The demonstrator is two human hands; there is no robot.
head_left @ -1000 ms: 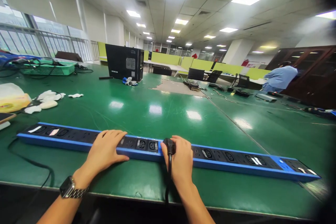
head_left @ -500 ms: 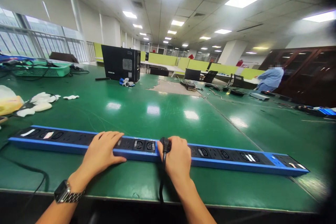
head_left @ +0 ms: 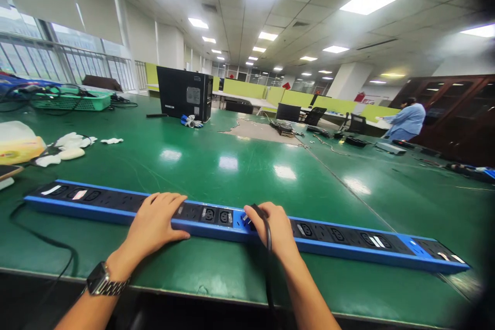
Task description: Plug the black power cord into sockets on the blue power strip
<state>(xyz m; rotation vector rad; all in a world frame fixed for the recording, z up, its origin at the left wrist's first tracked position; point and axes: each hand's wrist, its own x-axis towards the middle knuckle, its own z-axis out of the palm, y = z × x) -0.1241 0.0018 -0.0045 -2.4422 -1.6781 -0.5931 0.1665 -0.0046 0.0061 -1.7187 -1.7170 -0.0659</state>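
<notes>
On the green bench (head_left: 216, 273), lime partitions (head_left: 244, 86) beyond: long power strip (head_left: 225, 216) along the near edge. Left hand (head_left: 154, 219) half-curled, gripping it across. Right hand (head_left: 276, 227) pinches black plug (head_left: 260, 210) over blue socket (head_left: 238, 219); fingers mostly hide it. Green basket (head_left: 83, 103), back left, holds tangled cables (head_left: 54, 90). Cord (head_left: 268, 263) cut off below.

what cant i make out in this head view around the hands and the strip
Plug: head view, body mostly covered by the right hand.
Part of the blue power strip: head view, hidden under the left hand.
Cord from the plug: head view, far end out of sight below the table edge.
White stickers: head view, any writing too small to read.
Yellow-and-white bundle: head view, cut off by the left edge.
</notes>
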